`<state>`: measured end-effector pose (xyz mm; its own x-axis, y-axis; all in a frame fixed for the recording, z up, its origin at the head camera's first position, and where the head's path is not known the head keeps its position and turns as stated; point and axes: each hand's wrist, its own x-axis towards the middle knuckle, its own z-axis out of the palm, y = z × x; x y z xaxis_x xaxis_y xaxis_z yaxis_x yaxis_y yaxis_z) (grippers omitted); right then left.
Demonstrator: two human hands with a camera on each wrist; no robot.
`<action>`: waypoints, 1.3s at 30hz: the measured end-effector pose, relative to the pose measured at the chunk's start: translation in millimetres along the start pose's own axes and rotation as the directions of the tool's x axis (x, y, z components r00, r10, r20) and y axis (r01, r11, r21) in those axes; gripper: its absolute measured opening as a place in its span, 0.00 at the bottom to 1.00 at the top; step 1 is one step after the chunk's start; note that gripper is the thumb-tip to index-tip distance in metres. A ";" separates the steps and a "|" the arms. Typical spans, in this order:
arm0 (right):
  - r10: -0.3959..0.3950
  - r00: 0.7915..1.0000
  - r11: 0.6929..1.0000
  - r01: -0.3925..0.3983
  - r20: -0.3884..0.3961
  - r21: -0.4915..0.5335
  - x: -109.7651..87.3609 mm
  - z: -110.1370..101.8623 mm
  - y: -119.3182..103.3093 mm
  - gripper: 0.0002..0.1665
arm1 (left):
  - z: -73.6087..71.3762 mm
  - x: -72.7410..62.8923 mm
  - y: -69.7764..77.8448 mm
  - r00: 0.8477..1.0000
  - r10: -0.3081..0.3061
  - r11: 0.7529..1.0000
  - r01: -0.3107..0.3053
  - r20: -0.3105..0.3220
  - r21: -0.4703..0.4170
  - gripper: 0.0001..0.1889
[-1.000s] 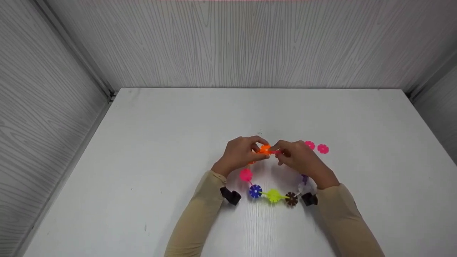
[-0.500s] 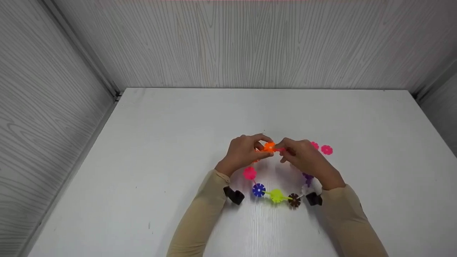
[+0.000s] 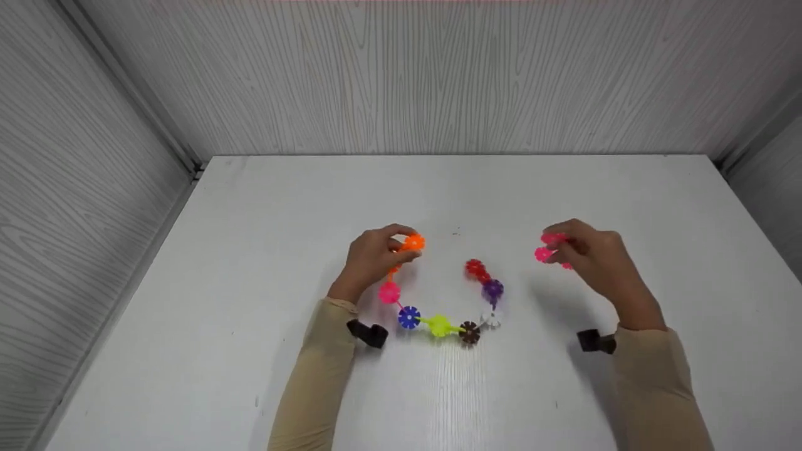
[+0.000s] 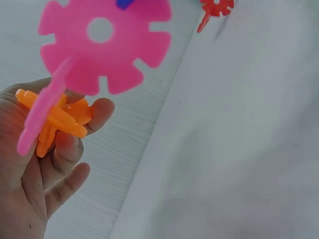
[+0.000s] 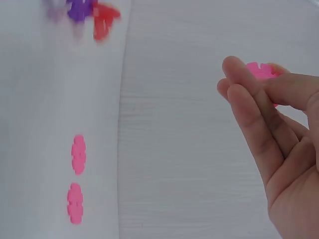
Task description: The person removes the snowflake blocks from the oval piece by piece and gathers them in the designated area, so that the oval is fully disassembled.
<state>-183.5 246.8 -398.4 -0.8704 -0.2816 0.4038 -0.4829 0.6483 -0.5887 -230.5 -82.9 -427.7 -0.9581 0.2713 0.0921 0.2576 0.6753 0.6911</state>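
In the head view my left hand (image 3: 376,250) pinches an orange notched plastic disc (image 3: 414,242) between thumb and fingers. It ends a curved chain of slotted discs: a pink disc (image 3: 389,292), a blue disc (image 3: 409,317), a yellow disc (image 3: 440,326), a brown disc (image 3: 469,332), a white disc (image 3: 492,318), a purple disc (image 3: 493,289) and a red disc (image 3: 475,267). To the right, apart from the chain, my right hand (image 3: 592,257) pinches a loose pink disc (image 5: 260,70). The left wrist view shows the orange pieces (image 4: 62,117) against my fingers.
Two loose pink discs lie on the white table (image 3: 282,207); in the right wrist view the upper pink disc (image 5: 78,155) and lower pink disc (image 5: 75,203) are side by side. Grey wood-grain panels (image 3: 438,75) stand behind and at both sides.
My hands have drawn apart. The right moved right with a pink disc, over the two loose ones; the left moved left with the chain's orange end, and the chain shifted left too.
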 end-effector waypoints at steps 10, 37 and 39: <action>0.133 0.990 0.989 -0.135 0.045 0.056 2.7 -7.0 5.5 0.14 | -5.0 1.1 -2.7 0.999 0.006 0.994 -0.002 0.043 -0.111 0.20; 0.293 0.955 0.955 -0.294 0.052 0.028 -7.1 -19.8 50.0 0.24 | -0.5 -1.0 -6.9 0.985 0.075 0.971 -0.036 0.156 -0.237 0.20; 0.311 0.948 0.949 -0.313 0.059 0.026 -8.8 -20.5 53.9 0.25 | -0.7 -0.8 -6.7 0.985 0.081 0.968 -0.042 0.153 -0.247 0.21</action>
<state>-199.9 298.7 -419.4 -0.9816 -0.1070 0.1584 -0.1882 0.6856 -0.7032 -231.5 -88.1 -431.9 -0.9036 0.4266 0.0375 0.2585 0.4733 0.8421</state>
